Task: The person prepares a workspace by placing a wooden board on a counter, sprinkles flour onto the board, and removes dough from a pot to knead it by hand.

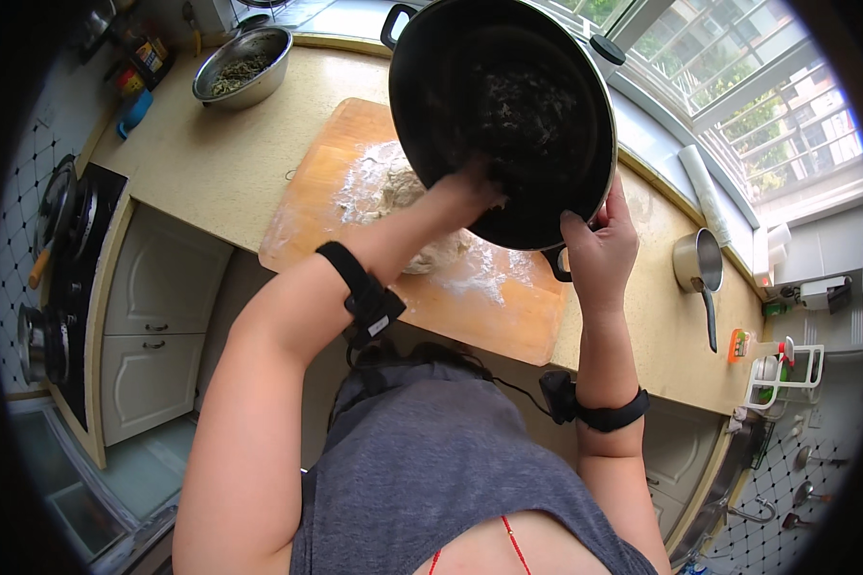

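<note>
My right hand [604, 241] grips the rim of a black two-handled pot [439, 79] beside its lower handle. The pot is tilted, so its inside faces me, with white floury residue on the bottom. Inside the pot's near wall is my left hand [475, 185], blurred, its fingers lost in the dark. A little pale stuff shows by its fingertips. Under the pot and my left forearm lies a lump of dough [435, 257], partly hidden. It rests on a wooden board [309, 208] dusted with white flour [496, 277].
A steel bowl of chopped greens [244, 72] stands at the back left, near a blue cup [135, 113]. To the right is a small saucepan [699, 262], with a spray bottle [762, 348] beyond. A gas hob [79, 287] is at far left, a window [733, 93] behind.
</note>
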The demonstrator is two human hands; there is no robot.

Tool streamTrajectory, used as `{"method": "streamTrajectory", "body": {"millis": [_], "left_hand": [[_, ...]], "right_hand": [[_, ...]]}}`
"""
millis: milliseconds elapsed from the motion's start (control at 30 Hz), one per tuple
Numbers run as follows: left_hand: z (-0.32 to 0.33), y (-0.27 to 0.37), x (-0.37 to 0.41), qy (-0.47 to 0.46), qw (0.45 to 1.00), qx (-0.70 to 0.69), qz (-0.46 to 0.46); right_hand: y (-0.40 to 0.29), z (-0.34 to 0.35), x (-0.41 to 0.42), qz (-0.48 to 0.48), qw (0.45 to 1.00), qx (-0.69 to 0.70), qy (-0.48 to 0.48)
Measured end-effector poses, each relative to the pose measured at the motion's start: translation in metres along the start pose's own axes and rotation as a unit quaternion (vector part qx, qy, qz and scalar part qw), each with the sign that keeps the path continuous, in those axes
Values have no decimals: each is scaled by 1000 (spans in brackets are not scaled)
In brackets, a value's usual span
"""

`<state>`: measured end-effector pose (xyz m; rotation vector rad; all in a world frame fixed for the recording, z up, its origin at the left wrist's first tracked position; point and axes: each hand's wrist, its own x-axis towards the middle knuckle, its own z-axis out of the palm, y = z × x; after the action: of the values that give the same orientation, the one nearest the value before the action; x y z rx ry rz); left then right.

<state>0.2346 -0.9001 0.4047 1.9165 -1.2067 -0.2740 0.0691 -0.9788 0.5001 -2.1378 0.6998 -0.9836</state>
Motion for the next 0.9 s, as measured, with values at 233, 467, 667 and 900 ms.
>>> {"method": "streamTrajectory", "body": {"millis": [233, 467, 667, 900], "left_hand": [[0, -12, -14, 122, 969, 178, 119], [-39, -16, -22, 23, 982, 186, 24], [-25, -33, -17, 49, 975, 134, 168], [-20, -22, -9, 80, 952, 163, 247]], "right_hand": [[-14, 10, -2, -64, 996, -42, 38], [-28, 8, -6, -135, 975, -159, 80], [-34, 11, -8, -149, 969, -183, 76], [-35, 8, -6, -155, 964, -195, 98]]}}
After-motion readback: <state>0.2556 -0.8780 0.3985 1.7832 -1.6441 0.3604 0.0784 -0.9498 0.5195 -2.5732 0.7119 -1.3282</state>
